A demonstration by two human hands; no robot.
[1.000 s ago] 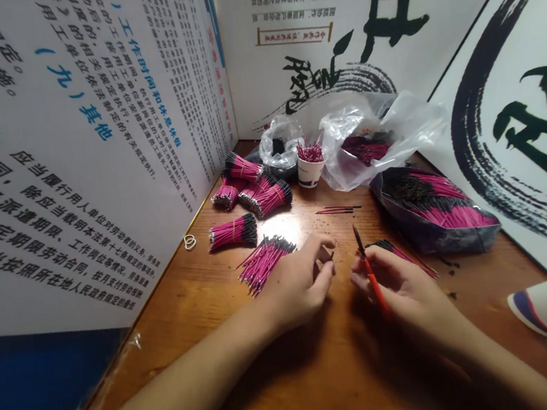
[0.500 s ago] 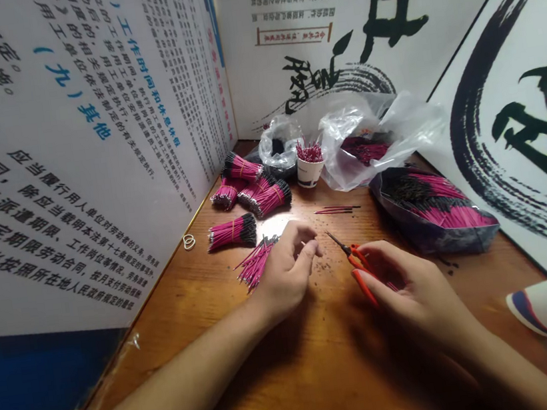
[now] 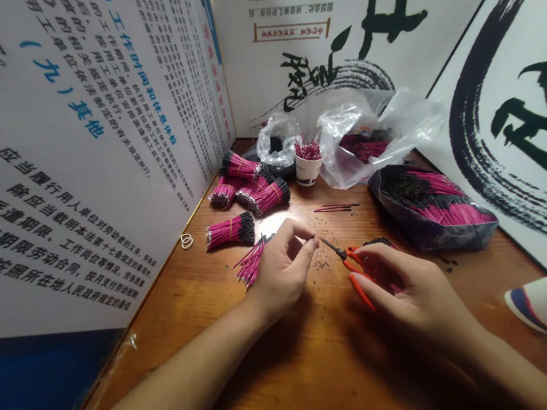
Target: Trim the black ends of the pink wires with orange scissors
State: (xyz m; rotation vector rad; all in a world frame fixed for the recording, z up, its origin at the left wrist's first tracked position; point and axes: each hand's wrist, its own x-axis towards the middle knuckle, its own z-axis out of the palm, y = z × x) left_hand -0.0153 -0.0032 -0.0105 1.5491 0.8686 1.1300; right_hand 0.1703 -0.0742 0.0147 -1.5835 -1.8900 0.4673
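— Left hand (image 3: 283, 274)?
— Fingertips (image 3: 310, 246) pinched together, holding I can't tell what. Right hand (image 3: 410, 288) clamps the snips (image 3: 355, 265), tip just beside that pinch.
— Advice?
— Steady pinch, blades clear of skin.

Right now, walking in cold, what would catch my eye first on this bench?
The bright pink wire bundles stacked by the left wall, and the bulging bag of pink wires on the right of the wooden table. In the middle, the right hand holds orange-handled scissors, their blades pointing at the pinched fingertips of the left hand, beside a loose pile of pink wires.
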